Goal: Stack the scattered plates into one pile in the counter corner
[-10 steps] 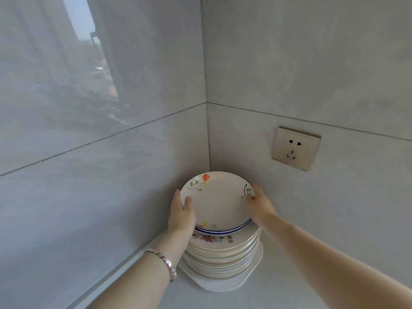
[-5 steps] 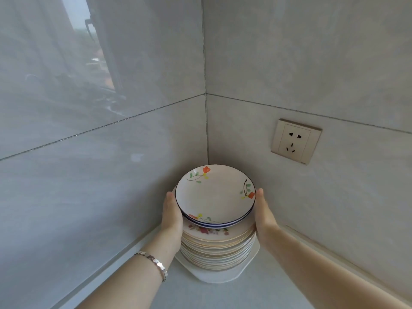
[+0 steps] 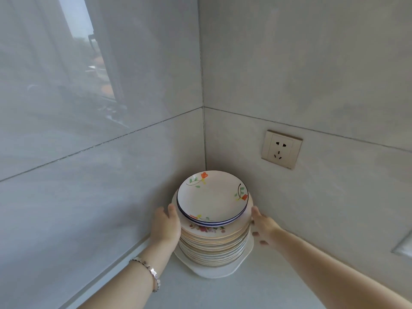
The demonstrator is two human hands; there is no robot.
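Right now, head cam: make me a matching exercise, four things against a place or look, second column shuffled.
Things:
1. top plate
2. left hand
3. wall socket
4. wide white dish

Place or look:
a. on the wall right of the corner
b. under the whole pile
c. against the pile's left side
d. flowered, blue-rimmed

Pairs: 1-d, 2-c, 3-a, 4-b.

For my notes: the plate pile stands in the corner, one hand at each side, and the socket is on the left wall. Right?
One error: the head view shows the socket on the right wall. The plate pile is in the corner, left hand and right hand at its sides.
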